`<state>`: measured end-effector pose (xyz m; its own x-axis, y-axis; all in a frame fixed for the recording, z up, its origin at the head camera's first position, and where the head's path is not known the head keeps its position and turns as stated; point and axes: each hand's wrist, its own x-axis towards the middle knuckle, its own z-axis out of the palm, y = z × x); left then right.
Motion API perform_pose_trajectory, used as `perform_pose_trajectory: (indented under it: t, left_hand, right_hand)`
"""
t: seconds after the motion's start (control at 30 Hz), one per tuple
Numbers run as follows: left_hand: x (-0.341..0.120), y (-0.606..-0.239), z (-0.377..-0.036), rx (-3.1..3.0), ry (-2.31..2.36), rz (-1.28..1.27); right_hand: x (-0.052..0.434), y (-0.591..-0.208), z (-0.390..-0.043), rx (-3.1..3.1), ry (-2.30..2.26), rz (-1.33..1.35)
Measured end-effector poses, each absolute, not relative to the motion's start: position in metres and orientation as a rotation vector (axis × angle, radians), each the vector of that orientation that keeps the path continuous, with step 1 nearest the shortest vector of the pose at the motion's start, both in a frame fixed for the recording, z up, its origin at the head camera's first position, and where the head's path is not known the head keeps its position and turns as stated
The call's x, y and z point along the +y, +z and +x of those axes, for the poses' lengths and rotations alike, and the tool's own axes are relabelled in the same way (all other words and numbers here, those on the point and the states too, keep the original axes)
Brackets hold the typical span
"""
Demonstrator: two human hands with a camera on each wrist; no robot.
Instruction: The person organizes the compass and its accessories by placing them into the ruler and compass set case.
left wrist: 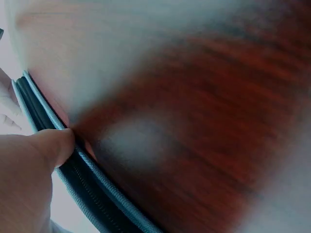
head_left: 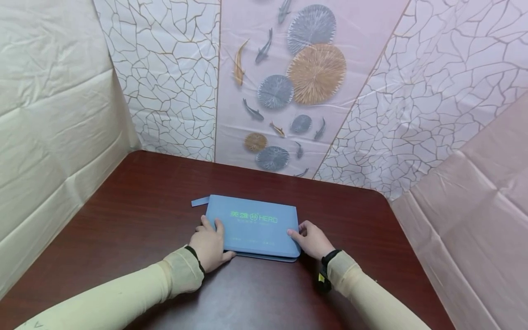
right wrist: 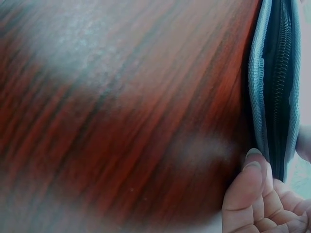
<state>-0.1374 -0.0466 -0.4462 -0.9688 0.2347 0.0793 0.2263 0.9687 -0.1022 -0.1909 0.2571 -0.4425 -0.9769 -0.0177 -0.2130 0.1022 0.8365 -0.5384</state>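
Note:
A flat blue zip case (head_left: 255,229) with green lettering on its cover lies on the table. My left hand (head_left: 208,245) holds its near left corner, fingers over the cover and thumb at the front edge. In the left wrist view that thumb lies across the zipped edge (left wrist: 90,184). At the right side, my right hand (head_left: 315,240) grips the case with its thumb on top and its curled fingers at the edge, partly hidden under it. Zipper teeth (right wrist: 282,63) show in a dark gap between the two covers in the right wrist view.
A blue strap (head_left: 200,201) sticks out from the case's far left corner. The dark red wooden table (head_left: 165,183) has a glossy top. Patterned sheeting (head_left: 173,82) hangs behind it, with pale cloth (head_left: 53,114) along the left side.

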Motion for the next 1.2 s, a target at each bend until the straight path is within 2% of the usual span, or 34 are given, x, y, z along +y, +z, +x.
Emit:
perform_pose_trajectory:
  t: [0.7,1.2]
  left_hand:
    - [-0.048,-0.448,-0.139,-3.036,0.08,-0.369]
    - [-0.091,-0.435,-0.147,-3.071,-0.318,-0.698]
  right_hand:
    - [0.256,-0.441,-0.188,2.824,-0.851,0.067]
    - [0.256,-0.444,-0.189,2.82,-0.857,0.075]
